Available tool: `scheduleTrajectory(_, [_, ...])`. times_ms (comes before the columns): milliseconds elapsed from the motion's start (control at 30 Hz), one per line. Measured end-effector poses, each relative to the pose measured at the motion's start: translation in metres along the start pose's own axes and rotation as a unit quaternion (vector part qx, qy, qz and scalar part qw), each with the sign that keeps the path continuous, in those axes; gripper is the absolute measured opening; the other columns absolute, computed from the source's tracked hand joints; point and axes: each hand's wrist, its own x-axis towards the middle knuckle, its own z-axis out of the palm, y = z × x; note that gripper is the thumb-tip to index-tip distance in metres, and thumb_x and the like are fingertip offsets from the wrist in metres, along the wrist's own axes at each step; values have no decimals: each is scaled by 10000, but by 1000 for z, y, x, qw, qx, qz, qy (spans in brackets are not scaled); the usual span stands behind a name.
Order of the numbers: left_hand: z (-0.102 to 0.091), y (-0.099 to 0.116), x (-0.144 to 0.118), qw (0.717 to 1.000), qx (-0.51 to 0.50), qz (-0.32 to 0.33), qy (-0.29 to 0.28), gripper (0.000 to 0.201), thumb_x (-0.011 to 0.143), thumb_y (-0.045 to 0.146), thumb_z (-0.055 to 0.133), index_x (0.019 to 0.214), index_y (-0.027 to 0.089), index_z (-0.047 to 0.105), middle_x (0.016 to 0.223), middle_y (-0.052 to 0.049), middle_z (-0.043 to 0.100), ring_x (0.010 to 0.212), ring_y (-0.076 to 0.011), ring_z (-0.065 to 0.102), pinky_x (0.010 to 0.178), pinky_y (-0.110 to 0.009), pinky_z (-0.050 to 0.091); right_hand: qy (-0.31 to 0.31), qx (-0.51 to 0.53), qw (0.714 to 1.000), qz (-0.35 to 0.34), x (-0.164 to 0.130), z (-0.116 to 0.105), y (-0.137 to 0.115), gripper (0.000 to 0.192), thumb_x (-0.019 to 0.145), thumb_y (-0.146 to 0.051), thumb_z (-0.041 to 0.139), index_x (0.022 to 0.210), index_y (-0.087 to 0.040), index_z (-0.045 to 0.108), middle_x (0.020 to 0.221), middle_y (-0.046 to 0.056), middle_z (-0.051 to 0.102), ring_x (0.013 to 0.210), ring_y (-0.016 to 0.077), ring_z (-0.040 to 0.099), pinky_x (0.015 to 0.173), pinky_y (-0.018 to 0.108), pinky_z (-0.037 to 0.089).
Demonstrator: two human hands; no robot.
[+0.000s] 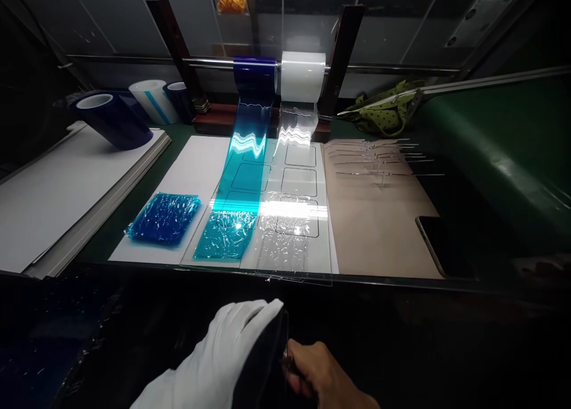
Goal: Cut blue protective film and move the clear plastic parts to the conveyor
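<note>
My left hand (223, 349), in a white glove, grips a dark flat panel (267, 349) held edge-on below the table's front edge. My bare right hand (314, 373) pinches something small at the panel's right edge; what it is I cannot tell. On the table ahead, a blue film strip (236, 195) runs down from a blue roll (254, 76), and a clear film strip (289, 219) from a white roll (303, 76). Both lie over a white template (196, 165) with drawn rectangles.
A stack of blue film pieces (164, 217) lies at the left. Spare film rolls (111, 118) sit on white sheets (57, 195). A tan board (379, 219) carries clear strips (379, 159). A phone (441, 245) lies at the right, a green bag (383, 112) behind.
</note>
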Motion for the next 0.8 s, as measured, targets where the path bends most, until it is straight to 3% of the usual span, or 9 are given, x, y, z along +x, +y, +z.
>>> scheduleTrajectory(167, [-3, 7, -17, 999, 40, 13, -8, 594, 619, 434, 621, 1201, 313, 623, 1046, -39, 673, 997, -286, 610, 816, -385, 528, -23, 33, 995, -93, 2, 4, 12, 658, 636, -866, 461, 601, -220, 341, 495, -97, 325, 389, 33, 286, 352, 191, 201])
scheduleTrajectory(267, [-10, 11, -23, 998, 57, 14, -10, 556, 686, 331, 583, 1242, 341, 589, 1147, -30, 646, 1051, -275, 599, 896, -386, 507, -17, 70, 986, -151, 6, 8, 17, 668, 678, -890, 320, 608, -225, 328, 488, -92, 314, 372, 35, 276, 342, 188, 193])
scheduleTrajectory(367, [-18, 16, -25, 996, 88, 23, -16, 538, 757, 243, 528, 1278, 375, 547, 1189, -1, 627, 1077, -250, 595, 942, -363, 486, -3, 84, 981, -172, 7, 12, 21, 645, 732, -858, 308, 620, -224, 332, 491, -86, 322, 359, 31, 262, 330, 181, 182])
scheduleTrajectory(467, [-24, 22, -22, 994, 104, 16, -3, 590, 785, 192, 499, 1347, 369, 467, 1223, -16, 604, 1105, -259, 582, 931, -373, 484, 64, 87, 971, -211, -2, 11, 30, 615, 798, -810, 270, 603, -228, 311, 472, -80, 293, 358, 48, 254, 338, 200, 185])
scheduleTrajectory(533, [-28, 29, -19, 991, 129, 13, 21, 663, 791, 153, 487, 1409, 359, 367, 1239, -35, 591, 1122, -267, 569, 937, -409, 468, 175, 46, 953, -242, -13, 1, 37, 588, 828, -773, 279, 595, -234, 295, 471, -74, 284, 381, 71, 285, 377, 223, 230])
scheduleTrajectory(600, [-33, 38, -15, 986, 157, 23, 44, 736, 768, 154, 529, 1442, 339, 297, 1240, -55, 585, 1124, -272, 561, 965, -442, 440, 296, -53, 929, -217, -22, -24, 43, 527, 832, -720, 402, 624, -241, 335, 507, -63, 345, 418, 93, 358, 419, 235, 303])
scheduleTrajectory(633, [-36, 43, -12, 985, 165, 32, 48, 795, 733, 199, 592, 1452, 319, 275, 1245, -69, 576, 1126, -284, 553, 978, -454, 428, 339, -119, 918, -170, -23, -42, 46, 476, 818, -686, 483, 670, -244, 385, 553, -50, 406, 448, 105, 412, 439, 239, 346])
scheduleTrajectory(700, [-42, 51, -6, 985, 162, 33, 47, 1037, 573, 346, 737, 1471, 266, 223, 1284, -106, 529, 1155, -334, 513, 984, -477, 421, 357, -261, 895, -57, -15, -89, 52, 320, 898, -524, 488, 763, -235, 458, 602, -33, 481, 484, 122, 474, 470, 243, 394])
scheduleTrajectory(800, [-49, 54, 6, 988, 150, -2, 35, 1303, 419, 516, 768, 1494, 220, 94, 1365, -156, 413, 1214, -399, 433, 956, -510, 435, 380, -502, 775, 60, 12, -165, 68, 241, 967, -314, 340, 1044, -199, 538, 906, 68, 631, 767, 206, 609, 617, 310, 468])
